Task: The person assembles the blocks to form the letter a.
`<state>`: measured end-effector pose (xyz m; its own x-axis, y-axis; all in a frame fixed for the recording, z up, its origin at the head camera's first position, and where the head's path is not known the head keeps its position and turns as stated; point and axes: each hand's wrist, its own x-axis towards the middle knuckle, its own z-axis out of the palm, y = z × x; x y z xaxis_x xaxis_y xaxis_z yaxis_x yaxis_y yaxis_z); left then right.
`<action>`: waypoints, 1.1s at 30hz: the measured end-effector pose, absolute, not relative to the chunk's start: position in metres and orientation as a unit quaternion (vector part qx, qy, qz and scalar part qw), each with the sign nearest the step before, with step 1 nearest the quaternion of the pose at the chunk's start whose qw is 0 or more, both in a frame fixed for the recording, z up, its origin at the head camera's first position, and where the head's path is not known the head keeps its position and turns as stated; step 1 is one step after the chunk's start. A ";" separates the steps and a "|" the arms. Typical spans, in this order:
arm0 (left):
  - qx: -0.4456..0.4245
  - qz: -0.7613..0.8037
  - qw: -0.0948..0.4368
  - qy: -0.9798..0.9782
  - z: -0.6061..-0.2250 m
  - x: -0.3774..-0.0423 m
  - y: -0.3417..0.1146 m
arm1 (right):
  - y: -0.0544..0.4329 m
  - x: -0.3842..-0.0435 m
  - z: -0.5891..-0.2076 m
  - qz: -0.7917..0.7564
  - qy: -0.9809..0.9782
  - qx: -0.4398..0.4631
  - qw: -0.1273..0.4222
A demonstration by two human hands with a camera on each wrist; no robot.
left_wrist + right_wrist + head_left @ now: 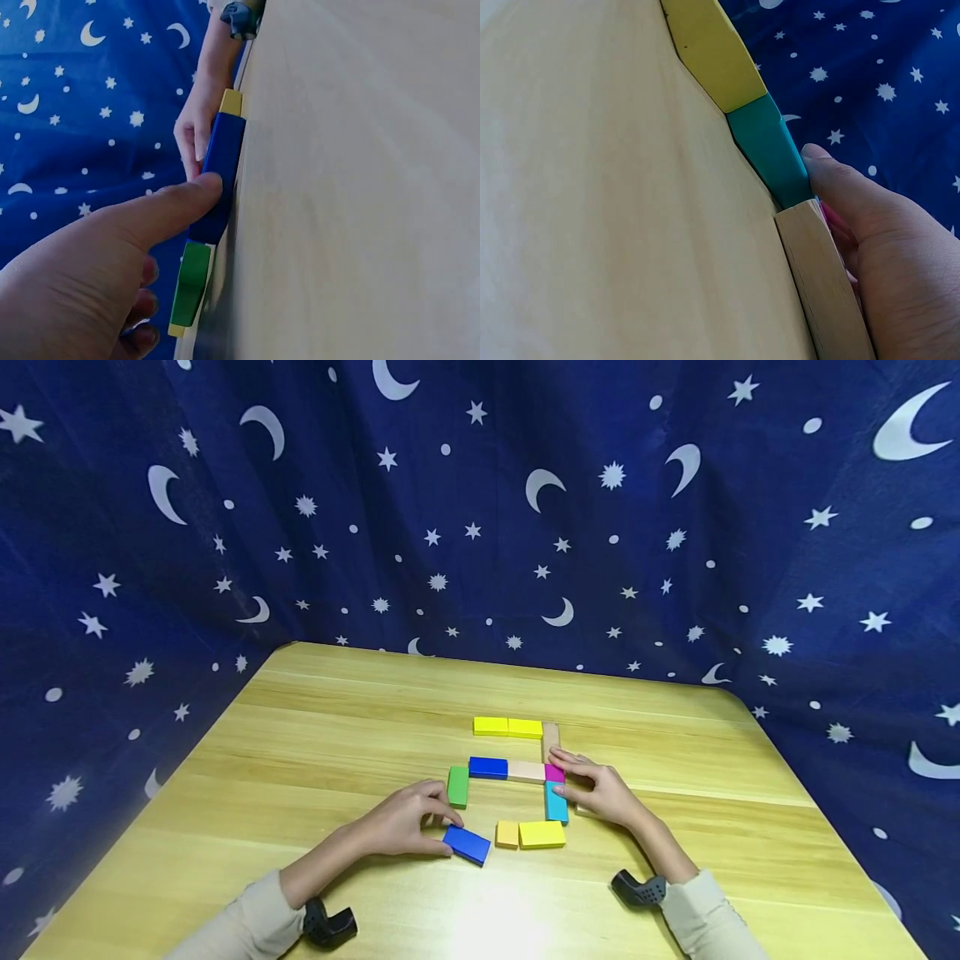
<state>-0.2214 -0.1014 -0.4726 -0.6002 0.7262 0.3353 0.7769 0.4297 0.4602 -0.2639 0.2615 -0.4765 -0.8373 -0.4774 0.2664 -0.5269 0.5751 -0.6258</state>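
Observation:
At the near left of the block layout, my left hand (408, 820) pinches a blue block (468, 844) between thumb and fingers; it lies slanted on the table. The left wrist view shows the thumb against this blue block (223, 150). My right hand (606, 795) reaches over the right side with fairly straight fingers. Its thumb touches the light-blue block (556, 806), and its fingertips lie by the magenta block (553, 773) and an upright-running pale wooden block (551, 739). Part of the magenta block is hidden under the fingers.
Two yellow blocks (507, 727) form the far row. A second blue block (488, 767) and a pale block (527, 772) make the middle row, with a green block (458, 787) at its left. Nearer lie an orange block (507, 834) and a yellow one (542, 835). Another pale block (582, 810) is mostly hidden.

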 end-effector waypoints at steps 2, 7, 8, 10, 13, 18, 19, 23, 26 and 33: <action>-0.436 -0.289 0.046 -0.851 -0.473 -0.222 -0.100 | 0.261 -0.264 -0.476 0.364 -0.887 0.284 0.034; -0.412 -0.282 0.054 -0.865 -0.473 -0.224 -0.097 | 0.261 -0.264 -0.476 0.365 -0.886 0.285 0.031; -0.409 -0.284 0.056 -0.865 -0.474 -0.224 -0.096 | 0.261 -0.264 -0.476 0.366 -0.885 0.285 0.030; -0.405 -0.286 0.062 -0.866 -0.475 -0.225 -0.095 | 0.261 -0.264 -0.476 0.367 -0.884 0.287 0.030; -0.402 -0.291 0.071 -0.865 -0.477 -0.227 -0.094 | 0.261 -0.265 -0.476 0.368 -0.884 0.288 0.030; -0.404 -0.290 0.086 -0.863 -0.479 -0.228 -0.093 | 0.261 -0.265 -0.475 0.369 -0.883 0.289 0.031; -0.404 -0.290 0.087 -0.863 -0.479 -0.228 -0.093 | 0.261 -0.265 -0.475 0.369 -0.883 0.289 0.030; -0.403 -0.288 0.090 -0.864 -0.478 -0.228 -0.091 | 0.261 -0.264 -0.475 0.370 -0.884 0.285 0.029; -0.400 -0.288 0.091 -0.865 -0.477 -0.227 -0.091 | 0.261 -0.264 -0.475 0.371 -0.883 0.285 0.029; -0.403 -0.290 0.099 -0.862 -0.480 -0.227 -0.088 | 0.260 -0.264 -0.475 0.374 -0.881 0.289 0.033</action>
